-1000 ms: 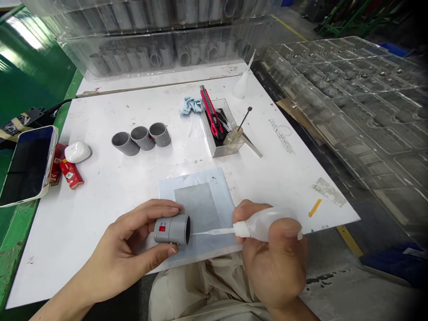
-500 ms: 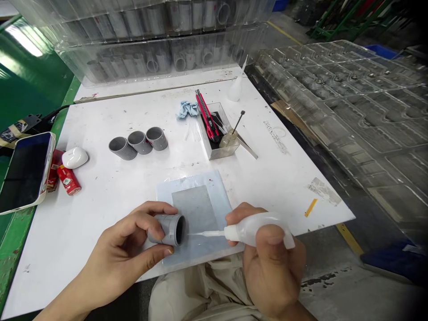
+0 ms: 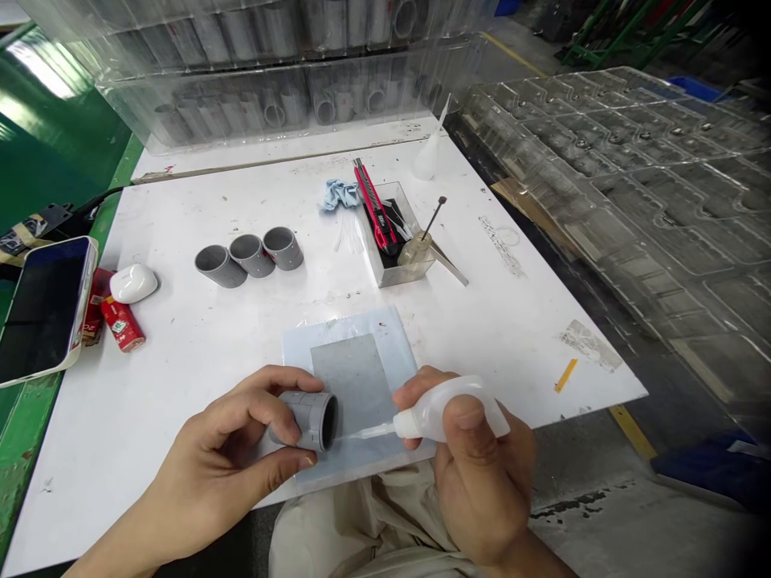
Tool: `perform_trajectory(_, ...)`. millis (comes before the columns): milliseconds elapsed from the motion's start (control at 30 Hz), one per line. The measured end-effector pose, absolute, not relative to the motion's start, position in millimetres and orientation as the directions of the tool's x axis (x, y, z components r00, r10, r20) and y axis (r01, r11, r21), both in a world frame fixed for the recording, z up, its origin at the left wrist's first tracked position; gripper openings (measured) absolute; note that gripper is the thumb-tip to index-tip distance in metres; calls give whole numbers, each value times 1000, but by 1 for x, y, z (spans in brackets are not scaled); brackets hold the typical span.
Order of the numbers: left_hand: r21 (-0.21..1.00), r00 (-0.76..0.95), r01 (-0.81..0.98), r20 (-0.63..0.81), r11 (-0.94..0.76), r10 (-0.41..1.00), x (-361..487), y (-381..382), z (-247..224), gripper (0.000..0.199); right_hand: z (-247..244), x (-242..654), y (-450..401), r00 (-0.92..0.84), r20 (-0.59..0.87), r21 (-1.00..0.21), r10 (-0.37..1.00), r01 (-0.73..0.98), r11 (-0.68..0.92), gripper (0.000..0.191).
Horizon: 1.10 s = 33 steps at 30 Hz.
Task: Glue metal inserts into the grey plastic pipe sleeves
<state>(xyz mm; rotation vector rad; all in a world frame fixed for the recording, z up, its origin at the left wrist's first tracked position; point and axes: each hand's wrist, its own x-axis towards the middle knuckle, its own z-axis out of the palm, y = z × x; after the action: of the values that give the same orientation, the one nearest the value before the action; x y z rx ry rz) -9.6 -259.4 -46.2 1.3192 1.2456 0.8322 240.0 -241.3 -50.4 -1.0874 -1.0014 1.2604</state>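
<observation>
My left hand [image 3: 241, 449] is closed around a short grey tube [image 3: 307, 417], held on its side with the open end facing right. In my right hand [image 3: 482, 474] is a white squeeze bottle [image 3: 430, 409] with a long thin nozzle. The nozzle points left, and its fine tip is close to the tube's rim; whether it touches I cannot tell. Below both lies a light blue cloth [image 3: 397, 345] with a grey rectangular sheet [image 3: 355, 377] on it. Three more grey tubes [image 3: 251, 255] stand in a row farther back.
A clear box [image 3: 401, 273] holds a red utility knife [image 3: 374, 207] and a small glass jar [image 3: 415, 249]. Behind it stands another nozzle bottle [image 3: 426, 156]. A phone [image 3: 42, 313] is at left. Clear trays of tubes [image 3: 241, 112] are stacked at the back; more trays [image 3: 632, 177] lie right.
My right hand has brought the bottle a little to the left and turned it, so the nozzle now tilts downward. The tube in my left hand has shifted slightly.
</observation>
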Motion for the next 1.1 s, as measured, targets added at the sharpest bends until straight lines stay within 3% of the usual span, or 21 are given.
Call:
perform_trajectory(600, 972, 191, 202, -162, 123, 968, -9, -259, -44, 19, -55, 238, -243, 158, 11, -983, 987, -181, 40, 39)
perform_trajectory(900, 961, 125, 167, -241, 219, 962, -3, -260, -41, 20, -56, 238, -243, 205, 25, -993, 978, -111, 48, 42)
perform_trajectory(1100, 971, 200, 177, -195, 161, 960, -9, -260, -46, 18, -57, 236, -242, 227, 45, -992, 973, -102, 69, 43)
